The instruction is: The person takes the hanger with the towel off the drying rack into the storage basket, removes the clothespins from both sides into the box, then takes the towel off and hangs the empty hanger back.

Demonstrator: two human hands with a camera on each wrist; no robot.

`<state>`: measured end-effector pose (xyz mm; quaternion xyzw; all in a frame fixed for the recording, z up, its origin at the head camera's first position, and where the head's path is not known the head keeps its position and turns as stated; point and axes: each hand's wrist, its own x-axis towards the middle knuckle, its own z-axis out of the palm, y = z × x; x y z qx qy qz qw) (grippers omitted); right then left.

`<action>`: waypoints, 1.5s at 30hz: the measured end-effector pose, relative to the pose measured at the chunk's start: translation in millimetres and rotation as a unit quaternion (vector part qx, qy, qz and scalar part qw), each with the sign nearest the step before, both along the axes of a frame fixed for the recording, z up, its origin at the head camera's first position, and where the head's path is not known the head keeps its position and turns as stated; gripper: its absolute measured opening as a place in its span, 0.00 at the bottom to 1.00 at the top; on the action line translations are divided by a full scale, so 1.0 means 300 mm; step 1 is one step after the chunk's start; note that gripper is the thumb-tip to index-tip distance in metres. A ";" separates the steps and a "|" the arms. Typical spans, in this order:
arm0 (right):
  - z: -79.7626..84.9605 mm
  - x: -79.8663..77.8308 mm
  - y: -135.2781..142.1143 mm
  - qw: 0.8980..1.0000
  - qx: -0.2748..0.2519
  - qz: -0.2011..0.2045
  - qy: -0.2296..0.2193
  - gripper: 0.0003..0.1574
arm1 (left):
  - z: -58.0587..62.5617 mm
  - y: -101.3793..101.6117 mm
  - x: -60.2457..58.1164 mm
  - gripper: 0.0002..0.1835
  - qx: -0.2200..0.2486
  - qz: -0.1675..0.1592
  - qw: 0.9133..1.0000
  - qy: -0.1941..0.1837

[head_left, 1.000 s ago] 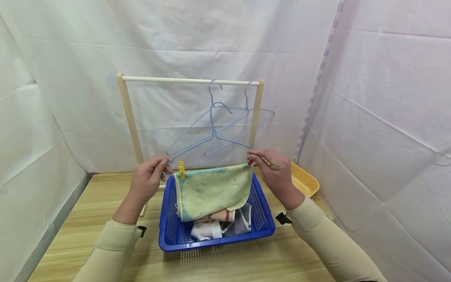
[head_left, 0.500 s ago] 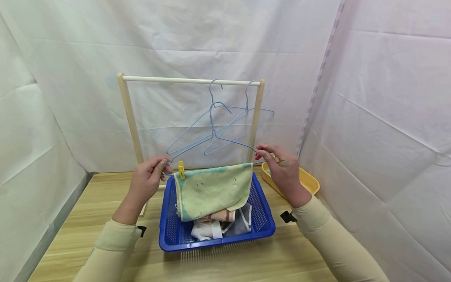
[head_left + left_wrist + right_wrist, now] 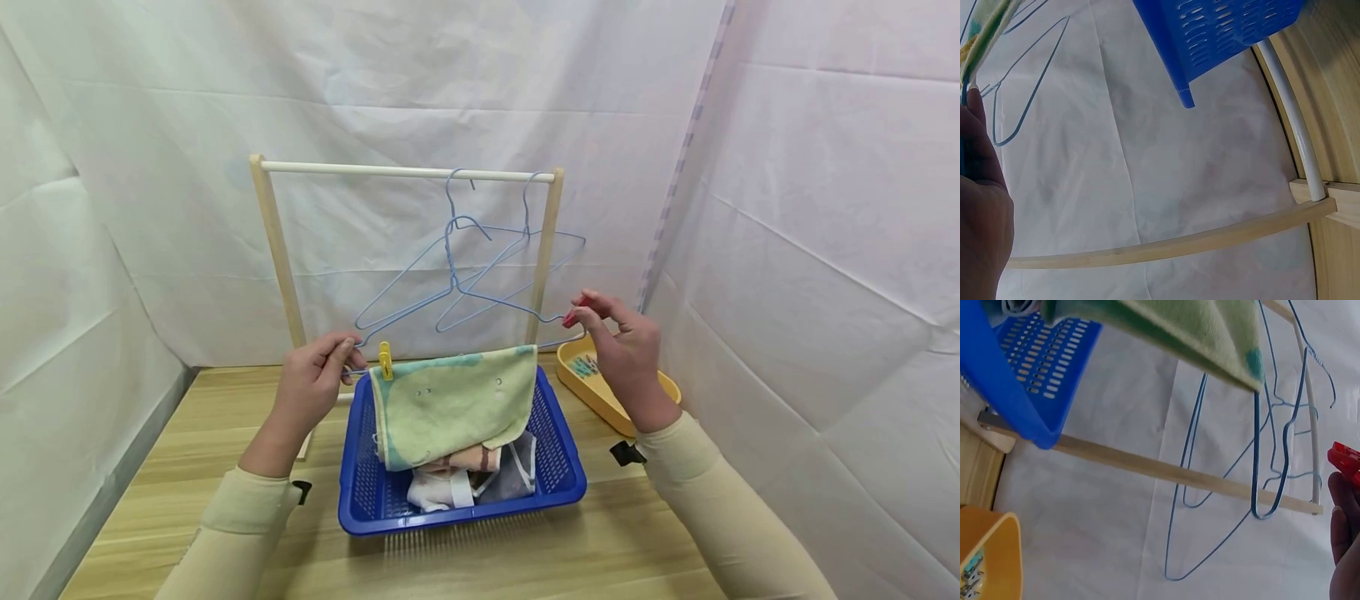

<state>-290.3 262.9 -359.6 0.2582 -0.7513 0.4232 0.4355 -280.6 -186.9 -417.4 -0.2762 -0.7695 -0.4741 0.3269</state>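
Note:
My left hand point(image 3: 318, 375) grips the left end of a blue wire clothes hanger point(image 3: 408, 315). A green and yellow towel point(image 3: 450, 408) is folded over the hanger's bottom bar, above the basket. Near its left corner a yellow clothespin point(image 3: 386, 361) clips the towel to the bar. Between thumb and fingers, my right hand point(image 3: 630, 354) pinches a red clothespin point(image 3: 1344, 459). In the right wrist view this clothespin is apart from the towel and from the hanger's bent right end point(image 3: 1266, 509). My left hand point(image 3: 982, 212) is partly cut off in its wrist view.
A blue basket point(image 3: 461, 521) with more cloth items stands below the towel. Behind it rises a wooden rack with a white rail point(image 3: 352, 170), where two blue hangers point(image 3: 525, 208) hang. On the right, a yellow tray point(image 3: 596, 400) holds several small clothespins.
My right hand has moved right and slightly up from the towel's right corner, taking the red clothespin with it. The hanger's right end and the yellow tray now show more. My left hand stays put.

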 end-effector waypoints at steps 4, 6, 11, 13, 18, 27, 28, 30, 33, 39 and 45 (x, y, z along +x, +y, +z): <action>0.000 -0.011 0.032 0.999 -0.030 -0.032 -0.031 0.17 | 0.000 0.001 0.006 0.12 -0.003 0.002 1.000 -0.001; 0.004 -0.014 0.046 0.997 -0.046 -0.039 -0.041 0.17 | 0.000 0.001 0.008 0.12 -0.005 0.003 1.000 -0.001; 0.022 -0.022 0.077 0.996 -0.065 -0.040 -0.052 0.16 | 0.004 0.001 0.015 0.12 -0.007 0.005 1.000 0.002; 0.027 -0.029 0.090 0.995 -0.067 -0.044 -0.062 0.16 | 0.007 0.001 0.018 0.12 -0.005 0.006 1.000 0.003; 0.016 -0.059 0.131 0.991 -0.062 -0.073 -0.095 0.15 | 0.012 0.001 0.021 0.12 -0.002 0.007 1.000 0.003; -0.039 -0.136 0.205 0.980 -0.004 -0.102 -0.170 0.17 | 0.012 0.002 0.018 0.12 -0.004 0.006 1.000 0.009; -0.047 -0.145 0.212 0.978 0.007 -0.102 -0.180 0.18 | 0.013 0.002 0.018 0.12 -0.004 0.006 1.000 0.009; -0.060 -0.161 0.225 0.975 0.024 -0.100 -0.199 0.19 | 0.013 0.001 0.017 0.12 -0.006 0.006 1.000 0.011; -0.084 -0.188 0.243 0.967 0.045 -0.097 -0.231 0.20 | 0.013 0.001 0.016 0.12 -0.008 0.007 1.000 0.014; -0.136 -0.246 0.283 0.933 0.121 -0.095 -0.325 0.22 | 0.011 -0.001 0.016 0.12 -0.004 0.006 1.000 0.015; -0.182 -0.297 0.318 0.894 0.195 -0.095 -0.393 0.23 | 0.015 0.001 0.018 0.11 -0.007 0.008 1.000 0.015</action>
